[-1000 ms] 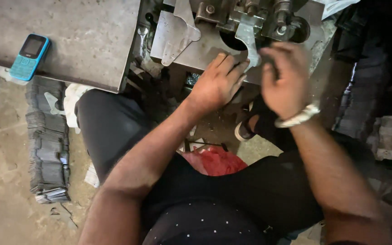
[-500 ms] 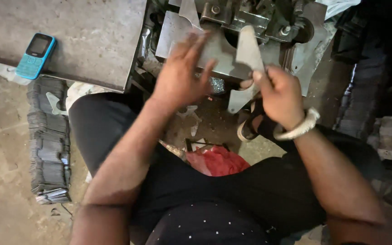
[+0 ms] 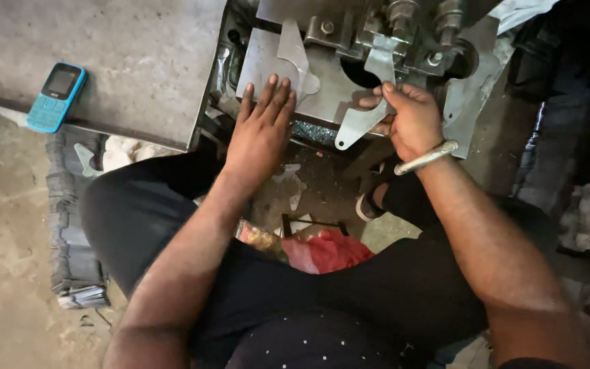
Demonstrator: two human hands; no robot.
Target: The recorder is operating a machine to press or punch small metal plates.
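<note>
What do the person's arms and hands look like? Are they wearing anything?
Both arms are bare, with no sleeves showing and no gloves. The left hand wears nothing. The right hand has a plain, silver-coloured metal bangle round its wrist. No rings or watch can be seen.

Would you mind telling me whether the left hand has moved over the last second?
Yes. The left hand has shifted left, away from the right hand and the metal piece it holds, and now lies flat on the machine's plate, nearer the blue phone.
</note>
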